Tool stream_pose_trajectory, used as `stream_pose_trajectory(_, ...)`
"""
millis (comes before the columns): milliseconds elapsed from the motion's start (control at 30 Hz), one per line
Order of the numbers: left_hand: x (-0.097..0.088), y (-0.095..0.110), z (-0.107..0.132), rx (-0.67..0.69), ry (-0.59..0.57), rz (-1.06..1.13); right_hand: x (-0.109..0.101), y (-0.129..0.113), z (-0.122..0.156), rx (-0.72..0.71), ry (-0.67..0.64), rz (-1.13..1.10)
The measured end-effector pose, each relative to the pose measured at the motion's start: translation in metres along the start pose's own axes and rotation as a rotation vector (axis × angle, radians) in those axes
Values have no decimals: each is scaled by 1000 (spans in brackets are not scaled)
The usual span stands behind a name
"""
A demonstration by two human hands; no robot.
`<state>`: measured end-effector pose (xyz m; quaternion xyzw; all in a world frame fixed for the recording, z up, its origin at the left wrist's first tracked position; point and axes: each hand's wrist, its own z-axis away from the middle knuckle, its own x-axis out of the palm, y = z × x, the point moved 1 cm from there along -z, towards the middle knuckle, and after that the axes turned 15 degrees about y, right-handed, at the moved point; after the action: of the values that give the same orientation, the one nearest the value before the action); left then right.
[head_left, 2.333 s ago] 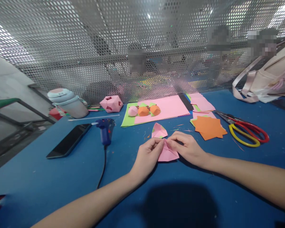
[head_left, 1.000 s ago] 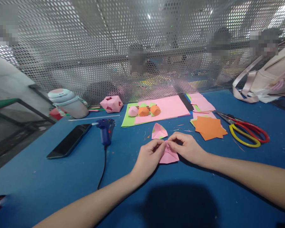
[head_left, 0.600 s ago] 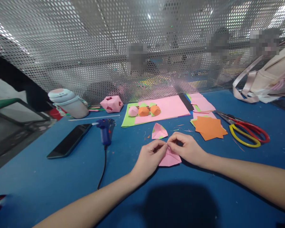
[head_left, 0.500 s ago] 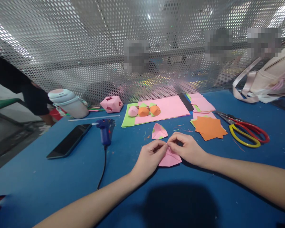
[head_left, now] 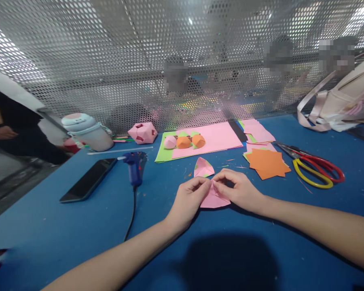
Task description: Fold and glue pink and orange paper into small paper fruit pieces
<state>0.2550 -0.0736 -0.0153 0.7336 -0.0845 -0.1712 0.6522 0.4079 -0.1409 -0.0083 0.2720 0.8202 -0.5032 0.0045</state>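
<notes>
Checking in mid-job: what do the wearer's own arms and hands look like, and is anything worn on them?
The left hand and right hand are ungloved, with no rings visible. The left forearm and right forearm taper toward wrists without a watch or bracelet; no sleeve shows along them.

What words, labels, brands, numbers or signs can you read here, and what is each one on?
None can be read.
Glue gun: any marking is too small to read.
Cup lid: small marks, too blurred to tell if they are lettering.
Phone: dark screen, no text showing.
Pink paper between left hand and right hand: no visible lettering.
</notes>
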Motion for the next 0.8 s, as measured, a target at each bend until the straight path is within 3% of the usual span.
stream_pose_trajectory(800, 2, 3, -2, 40, -4, -42, 3, 11, 4, 27, 15, -25)
